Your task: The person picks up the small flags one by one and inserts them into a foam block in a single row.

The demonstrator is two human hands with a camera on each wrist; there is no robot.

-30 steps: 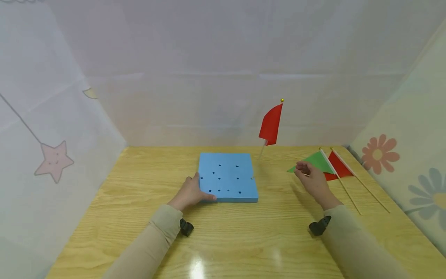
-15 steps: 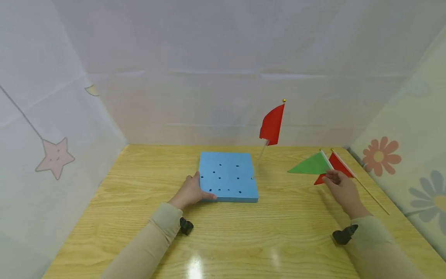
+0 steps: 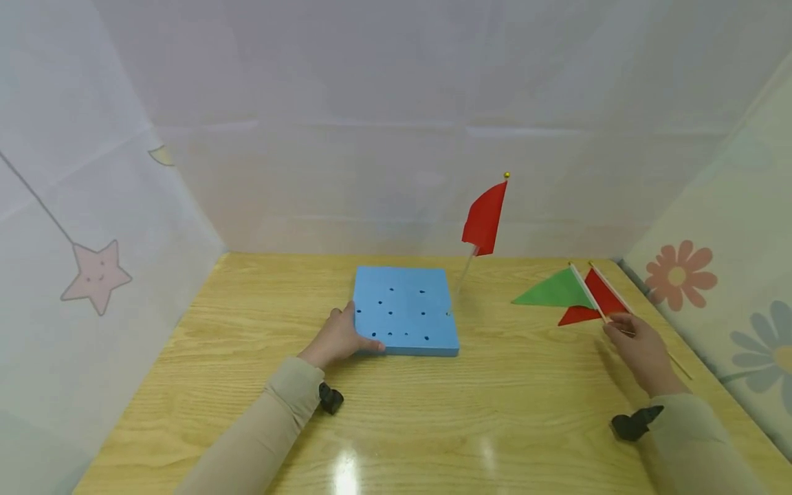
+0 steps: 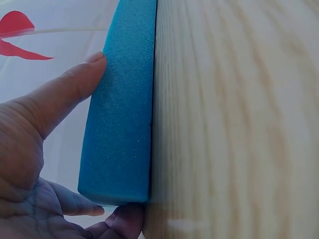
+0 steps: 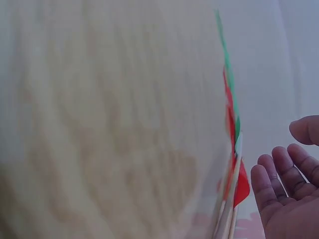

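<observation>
My left hand (image 3: pixel 337 338) grips the front left corner of a blue foam board (image 3: pixel 405 302) with several holes. In the left wrist view, the thumb presses the board (image 4: pixel 122 114) along its upper edge and fingers touch its end. A red flag (image 3: pixel 485 218) stands tilted in the hole at the board's right edge. To the right, a green pennant (image 3: pixel 557 289) on a stick overlaps a red pennant (image 3: pixel 606 292), both lying on the table. Over the green pennant's stick hovers my right hand (image 3: pixel 640 347). In the right wrist view its fingers look loosely extended, apart from the sticks.
The wooden table (image 3: pixel 482 412) has a pale cloth wall (image 3: pixel 371 172) behind it. On the right stands a side cloth with printed flowers (image 3: pixel 677 275), close to the red pennant's stick. A printed star (image 3: pixel 97 278) marks the left cloth.
My right hand has moved right and toward me, from the green pennant's tip to its stick. The pennants have stayed in place, as has my left hand on the board.
</observation>
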